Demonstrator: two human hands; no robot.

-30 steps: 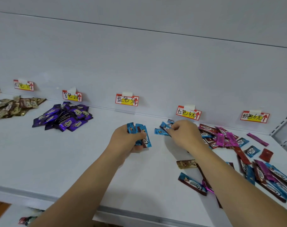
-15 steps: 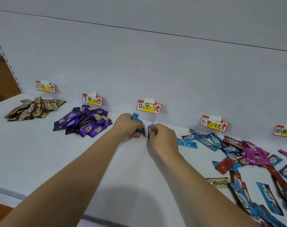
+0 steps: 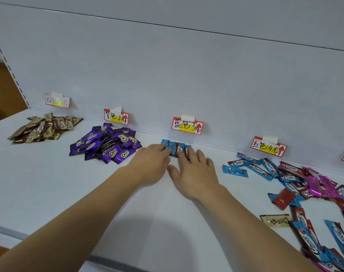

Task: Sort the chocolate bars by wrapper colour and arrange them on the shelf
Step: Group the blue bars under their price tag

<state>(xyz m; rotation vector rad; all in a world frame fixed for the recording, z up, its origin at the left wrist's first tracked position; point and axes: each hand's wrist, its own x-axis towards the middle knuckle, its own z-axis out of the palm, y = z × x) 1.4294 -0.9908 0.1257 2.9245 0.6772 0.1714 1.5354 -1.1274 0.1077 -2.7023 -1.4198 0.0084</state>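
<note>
Blue chocolate bars [image 3: 176,149] lie in a short side-by-side row against the back wall [image 3: 186,75] of the shelf [image 3: 49,193], directly under the blue price label [image 3: 187,126]. Bare white shelf runs from the row toward the front edge, between the two forearms. The left hand [image 3: 151,163] lies flat with straight fingers resting on the row's left end; the right hand [image 3: 194,173] lies flat too, fingers spread and pressing on its right end, so neither hand grips anything. The bars are small glossy rectangles, blue with a brown patch. To the left, near the row, sits the purple pile [image 3: 106,146] of shiny foil wrappers under its own label [image 3: 116,116], and farther left the gold-brown pile [image 3: 43,127]. On the right, an unsorted scatter [image 3: 296,179] of blue, red and pink bars covers the shelf below the red label [image 3: 268,147], with a single gold bar [image 3: 276,220] nearer the front.
</note>
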